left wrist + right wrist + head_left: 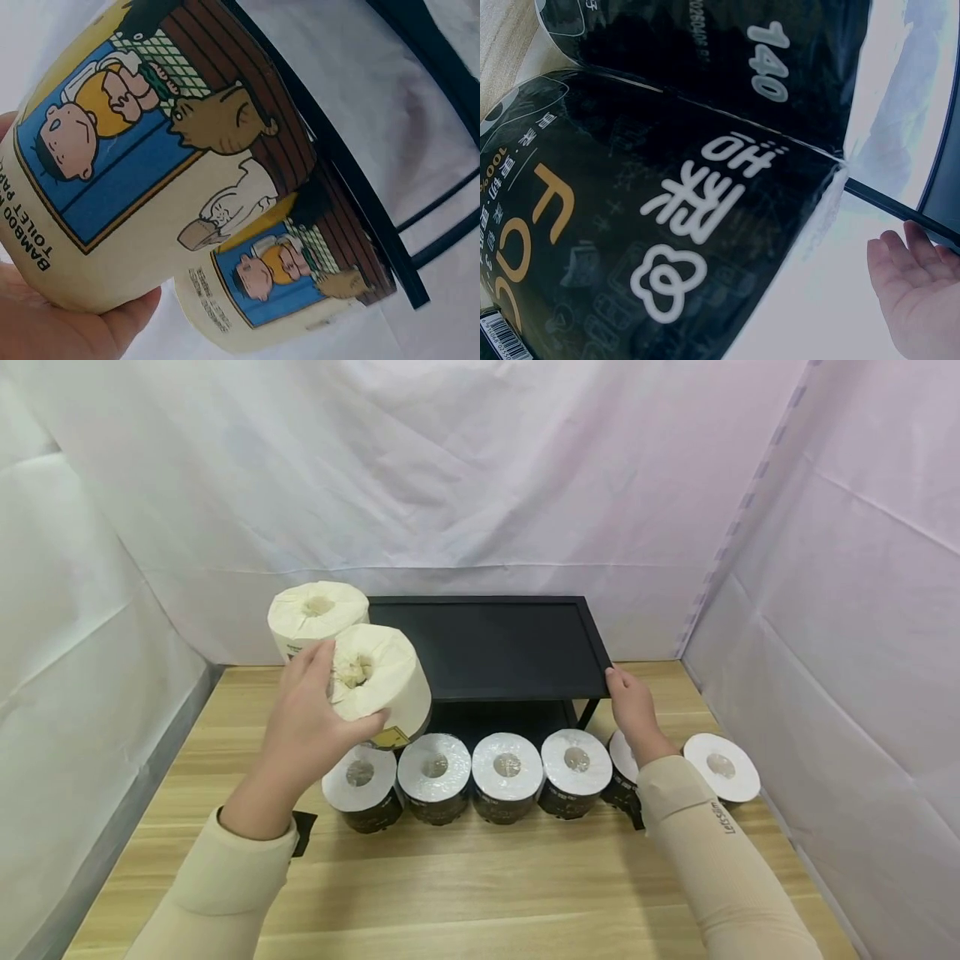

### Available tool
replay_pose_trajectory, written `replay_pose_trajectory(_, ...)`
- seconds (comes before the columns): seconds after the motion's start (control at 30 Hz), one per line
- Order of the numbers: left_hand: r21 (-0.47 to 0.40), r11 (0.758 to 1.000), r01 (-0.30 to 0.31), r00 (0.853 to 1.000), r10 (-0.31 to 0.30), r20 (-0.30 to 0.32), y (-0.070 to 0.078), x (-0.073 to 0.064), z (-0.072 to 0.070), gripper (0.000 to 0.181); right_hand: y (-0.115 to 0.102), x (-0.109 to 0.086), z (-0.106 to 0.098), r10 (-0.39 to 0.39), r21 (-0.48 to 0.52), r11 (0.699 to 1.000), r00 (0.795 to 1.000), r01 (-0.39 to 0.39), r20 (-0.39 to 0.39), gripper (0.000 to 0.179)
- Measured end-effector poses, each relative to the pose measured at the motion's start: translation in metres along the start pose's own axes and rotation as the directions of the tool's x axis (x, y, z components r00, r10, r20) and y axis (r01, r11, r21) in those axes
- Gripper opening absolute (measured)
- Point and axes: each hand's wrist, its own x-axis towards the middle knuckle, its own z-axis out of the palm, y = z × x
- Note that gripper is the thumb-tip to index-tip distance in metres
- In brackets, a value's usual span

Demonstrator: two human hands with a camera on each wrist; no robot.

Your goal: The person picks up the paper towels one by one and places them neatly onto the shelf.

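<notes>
My left hand grips a toilet roll in a cream paper wrapper, thumb at its front and fingers round its left side. The held roll is tilted over the left front of a black two-tier shelf. Behind it, another cream-wrapped toilet roll stands on the shelf's left end. Cartoon print and the words "TOILET PAPER" show on the held roll in the left wrist view. My right hand holds the shelf's right front corner, with its fingers at the underside of the edge.
Toilet rolls in black wrappers with white tops, including one in the middle, stand in a row before the shelf. My right forearm partly covers one. They stand on a wooden table, with white cloth behind and at both sides.
</notes>
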Motion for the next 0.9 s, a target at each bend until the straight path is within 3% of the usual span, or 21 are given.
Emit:
replay_pose_trajectory(0.47, 0.044, 0.998, 0.047, 0.998, -0.049, 0.044, 0.013, 0.029, 0.012, 0.099, -0.001, -0.003, -0.001, 0.014, 0.011, 1.0, 1.0, -0.014, 0.027, 0.06)
replay_pose_trajectory(0.9, 0.108, 0.992, 0.066, 0.996, -0.073, 0.059, 0.026, 0.053, 0.017, 0.098, 0.0, 0.001, 0.0, 0.012, -0.007, 1.0, 1.0, -0.012, -0.002, 0.059)
